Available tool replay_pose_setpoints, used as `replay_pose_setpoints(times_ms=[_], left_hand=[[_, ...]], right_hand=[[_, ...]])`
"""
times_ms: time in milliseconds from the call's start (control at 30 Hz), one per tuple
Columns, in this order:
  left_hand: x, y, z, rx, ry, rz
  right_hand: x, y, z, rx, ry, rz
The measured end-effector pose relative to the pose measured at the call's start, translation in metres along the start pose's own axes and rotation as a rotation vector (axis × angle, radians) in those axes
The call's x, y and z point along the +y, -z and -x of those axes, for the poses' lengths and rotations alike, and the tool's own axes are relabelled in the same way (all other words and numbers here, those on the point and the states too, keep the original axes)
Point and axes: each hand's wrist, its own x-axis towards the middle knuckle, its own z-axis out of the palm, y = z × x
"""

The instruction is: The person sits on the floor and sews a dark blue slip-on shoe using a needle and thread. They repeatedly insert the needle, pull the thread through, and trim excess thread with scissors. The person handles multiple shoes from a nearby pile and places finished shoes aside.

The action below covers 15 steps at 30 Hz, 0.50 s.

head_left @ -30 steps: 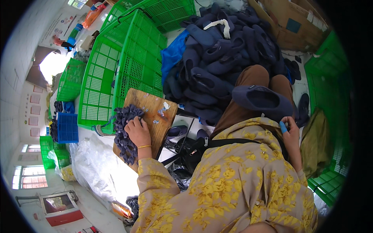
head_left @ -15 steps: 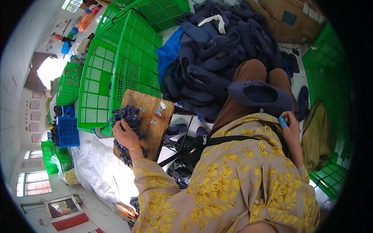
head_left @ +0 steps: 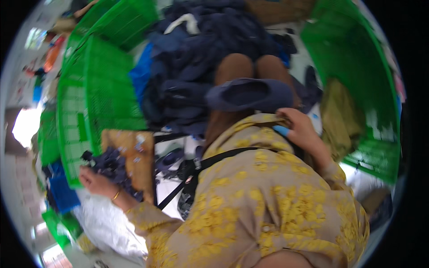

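Note:
A navy clog-like shoe point(head_left: 250, 96) lies across my brown-trousered knees, its opening facing up. Close to its right end is my right hand point(head_left: 300, 128), fingers curled beside the hem of my flowered top, with a blue cover on one digit. Whatever those fingers may pinch is hidden. At the left, my left hand point(head_left: 94, 182) hovers by the outer edge of a heap of dark scraps point(head_left: 109, 166); motion blur smears its fingers. The scraps lie on a wooden board point(head_left: 139, 167), along with a few small pale bits.
A large pile of navy shoes point(head_left: 196, 58) spreads beyond my knees, with a white strip point(head_left: 190, 22) on top. Green plastic crates stand at the left point(head_left: 111, 89) and right point(head_left: 353, 58). An olive cloth point(head_left: 339, 120) hangs by the right crate. White plastic sheeting point(head_left: 107, 219) lies lower left.
The whole view has shifted and blurred. My left hand has drawn off the scraps toward their outer edge. My right hand has come nearer the shoe, which still rests on my knees.

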Motion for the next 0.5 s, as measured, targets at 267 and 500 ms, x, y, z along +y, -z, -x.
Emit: replay_pose_setpoints(times_ms=[267, 500], left_hand=[[0.17, -0.078, 0.099, -0.548, -0.047, 0.488], [0.263, -0.117, 0.215, -1.438, -0.523, 0.898]], right_hand=[[0.02, 0.006, 0.001, 0.049, 0.009, 0.162], [0.033, 0.014, -0.024, 0.059, -0.088, -0.173]])
